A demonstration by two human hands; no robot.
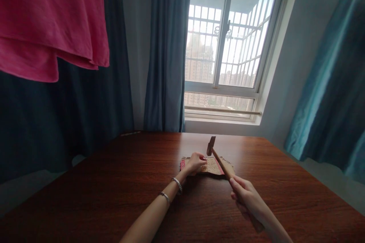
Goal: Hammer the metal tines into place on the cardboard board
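Right hand (245, 191) grips a raised wooden hammer (218, 157) above a perforated board (212, 166) the left hand (196, 162) pins mid-tabletop (114, 182), strike not yet landed.

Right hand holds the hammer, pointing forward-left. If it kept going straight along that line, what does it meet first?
Probably the flat perforated piece lying on the table, which the left hand steadies. The right hand grips the hammer, whose handle points across it. The head hovers above it; depth is unclear.
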